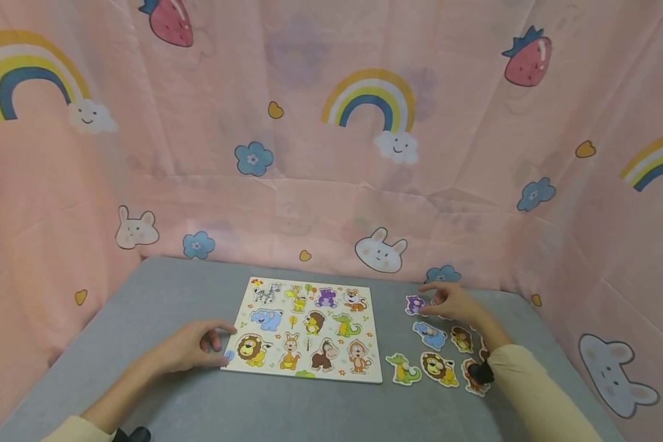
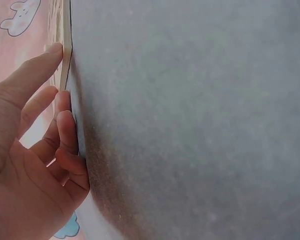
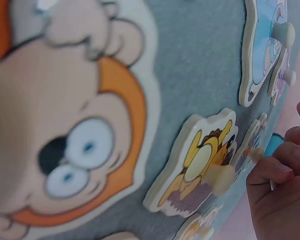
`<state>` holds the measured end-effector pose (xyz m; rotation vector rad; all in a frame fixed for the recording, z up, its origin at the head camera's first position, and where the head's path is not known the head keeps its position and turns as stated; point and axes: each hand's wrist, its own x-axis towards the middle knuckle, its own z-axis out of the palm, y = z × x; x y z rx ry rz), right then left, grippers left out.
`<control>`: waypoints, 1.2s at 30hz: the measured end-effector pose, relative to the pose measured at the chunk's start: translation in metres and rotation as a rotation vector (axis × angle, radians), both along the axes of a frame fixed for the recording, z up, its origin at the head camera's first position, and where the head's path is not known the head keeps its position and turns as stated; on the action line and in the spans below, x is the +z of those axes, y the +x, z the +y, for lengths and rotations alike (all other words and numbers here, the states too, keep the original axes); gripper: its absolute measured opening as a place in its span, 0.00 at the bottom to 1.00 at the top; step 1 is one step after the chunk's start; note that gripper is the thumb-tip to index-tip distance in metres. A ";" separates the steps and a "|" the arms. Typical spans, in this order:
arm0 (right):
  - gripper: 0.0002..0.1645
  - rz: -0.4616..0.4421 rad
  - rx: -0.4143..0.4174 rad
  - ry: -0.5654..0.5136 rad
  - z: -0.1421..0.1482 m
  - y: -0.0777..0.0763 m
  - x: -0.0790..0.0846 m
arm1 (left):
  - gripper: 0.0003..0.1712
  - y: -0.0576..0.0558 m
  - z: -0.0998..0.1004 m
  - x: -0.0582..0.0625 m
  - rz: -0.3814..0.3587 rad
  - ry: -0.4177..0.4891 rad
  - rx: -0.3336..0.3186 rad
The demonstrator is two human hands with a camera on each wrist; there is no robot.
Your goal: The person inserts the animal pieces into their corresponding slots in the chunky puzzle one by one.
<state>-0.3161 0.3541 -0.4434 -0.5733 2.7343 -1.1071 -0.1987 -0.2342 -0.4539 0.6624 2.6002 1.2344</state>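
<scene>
A white puzzle board [image 1: 376, 362] printed with animals lies on the table. My left hand [image 1: 188, 350] touches its left edge with thumb and a finger, the other fingers loosely bent; in the left wrist view the thumb meets the board's edge [image 2: 65, 35]. Over at the right, my right hand [image 1: 457, 305] hovers among knobbed animal pieces, thumb beside the purple hippo piece [image 1: 414, 304] and index finger stretched past it. Seen from the right wrist, its fingers [image 3: 280, 167] are bent and apart from the hippo's knob [image 3: 289, 77]. Part of another piece is hidden behind this hand.
Nearer than the hippo lie the elephant [image 1: 430, 336], hedgehog [image 1: 461, 339], crocodile [image 1: 403, 371] and lion [image 1: 439, 370] pieces. A monkey piece [image 3: 94, 165] fills the right wrist view's left side. Pink printed cloth [image 1: 298, 202] encloses the grey table [image 1: 188, 405].
</scene>
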 end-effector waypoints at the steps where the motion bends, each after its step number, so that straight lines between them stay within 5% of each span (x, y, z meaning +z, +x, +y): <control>1: 0.35 -0.007 -0.002 0.001 0.000 -0.001 -0.001 | 0.31 0.000 0.000 0.000 -0.003 0.001 0.001; 36: 0.13 0.024 -0.061 0.077 -0.010 -0.003 -0.005 | 0.31 0.000 0.001 -0.003 -0.006 0.001 0.014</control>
